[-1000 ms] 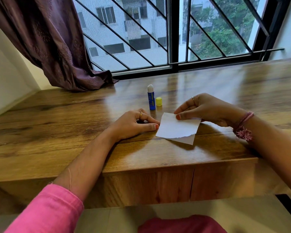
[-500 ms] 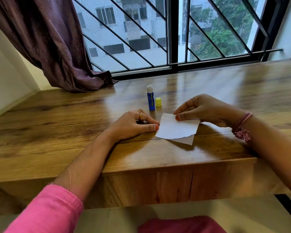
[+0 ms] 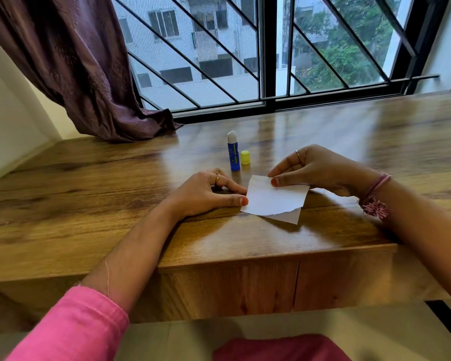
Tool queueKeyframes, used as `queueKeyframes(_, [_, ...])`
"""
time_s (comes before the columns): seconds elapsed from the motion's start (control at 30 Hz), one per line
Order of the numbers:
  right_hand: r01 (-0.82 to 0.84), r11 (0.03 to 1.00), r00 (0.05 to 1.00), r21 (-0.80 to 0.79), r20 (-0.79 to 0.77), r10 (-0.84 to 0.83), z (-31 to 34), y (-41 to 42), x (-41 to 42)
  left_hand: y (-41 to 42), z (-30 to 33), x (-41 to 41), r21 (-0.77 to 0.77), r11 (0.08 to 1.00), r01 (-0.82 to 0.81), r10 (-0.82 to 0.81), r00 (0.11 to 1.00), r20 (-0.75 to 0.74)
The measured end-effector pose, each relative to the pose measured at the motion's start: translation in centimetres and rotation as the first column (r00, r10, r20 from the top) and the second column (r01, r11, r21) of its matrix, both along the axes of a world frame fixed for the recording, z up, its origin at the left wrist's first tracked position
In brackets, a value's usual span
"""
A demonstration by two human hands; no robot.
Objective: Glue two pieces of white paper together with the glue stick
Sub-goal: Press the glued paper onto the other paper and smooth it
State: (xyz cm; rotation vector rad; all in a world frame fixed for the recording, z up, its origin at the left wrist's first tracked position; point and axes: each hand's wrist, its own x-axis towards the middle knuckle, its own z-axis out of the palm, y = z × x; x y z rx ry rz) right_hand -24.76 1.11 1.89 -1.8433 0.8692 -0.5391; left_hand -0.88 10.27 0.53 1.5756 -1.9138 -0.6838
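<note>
Two white paper pieces lie stacked near the table's front edge. The top paper point(image 3: 274, 198) has a torn lower edge, and the bottom paper point(image 3: 289, 217) peeks out below it. My right hand point(image 3: 320, 169) pinches the top paper's far edge, thumb on top. My left hand point(image 3: 206, 192) rests on the table, its thumb tip and forefinger touching the papers' left edge. Just behind the papers, the blue glue stick point(image 3: 233, 155) stands upright and uncapped. Its yellow cap point(image 3: 245, 157) stands beside it on the right.
The wooden table point(image 3: 89, 204) runs under a barred window point(image 3: 268, 48). A purple curtain point(image 3: 89, 74) drapes onto the table's back left corner. A wall borders the left side.
</note>
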Motion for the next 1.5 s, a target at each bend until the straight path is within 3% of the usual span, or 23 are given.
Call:
queueKeyframes(0.6, [-0.004,0.998,1.000,-0.061,-0.012,0.003,-0.30,-0.26,0.04,-0.12,-0.14,0.07,-0.006,1.000,0.005,-0.005,1.000,-0.013])
queueKeyframes(0.9, [-0.072,0.997,0.997,-0.002,0.019,0.072,0.16,-0.16,-0.40,-0.09,-0.15,0.10,-0.006,1.000,0.006,-0.006,1.000,-0.020])
queueKeyframes(1.5, [-0.055,0.998,0.998,0.006,0.042,0.055,0.06,-0.74,-0.66,-0.13,-0.16,-0.01,-0.003,1.000,0.006,-0.007,0.999,-0.036])
